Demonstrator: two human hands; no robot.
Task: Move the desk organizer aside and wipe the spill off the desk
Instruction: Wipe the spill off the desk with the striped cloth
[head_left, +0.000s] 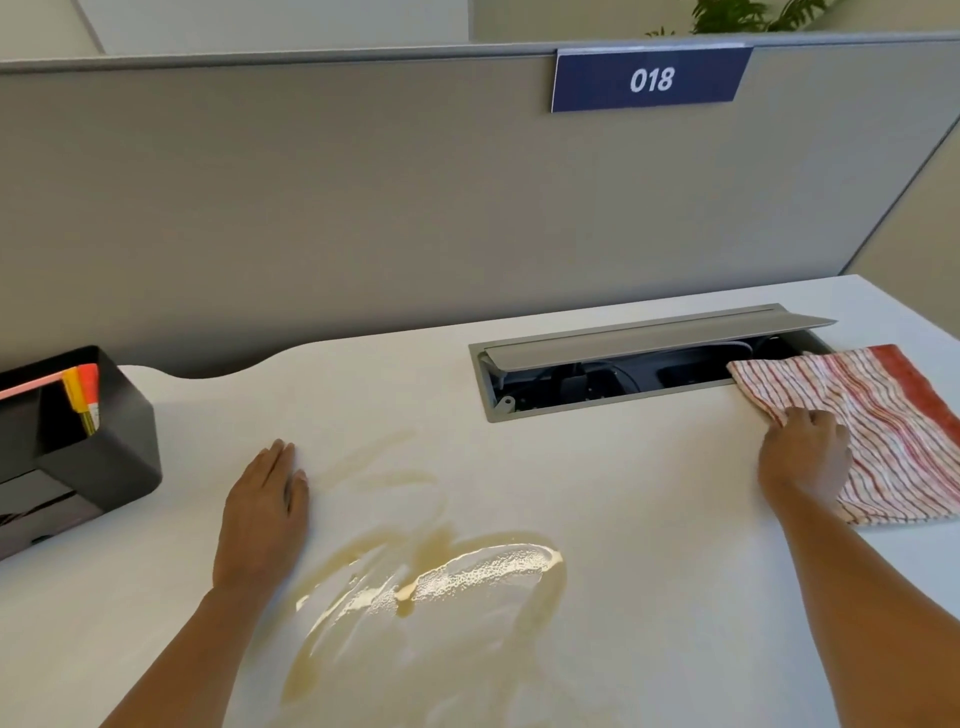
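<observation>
Black and boxy, the plastic desk organizer (78, 441) sits at the far left edge of the pale matte worktop (649, 597), well apart from the mess. Its upright pocket holds pink and yellow-orange sticky tabs (83, 387), while a lower tray in front looks dark and its contents are unclear. A glossy tan liquid spill (431, 587) spreads across the middle near the front, foamy at its thickest streak and smeared into thin curved arcs. The left hand (262, 514) lies flat, palm down and fingers together, just beside the spill's left margin, holding nothing. The right hand (805, 457) presses on a red-and-white striped cloth (878, 431) at the right, fingers curled into its edge. That cloth overlaps the corner of a recessed grey cable hatch (649, 358) whose lid is propped open, showing dark cables inside. Behind stands a grey fabric partition (363, 197) bearing a blue "018" sign (652, 79).
</observation>
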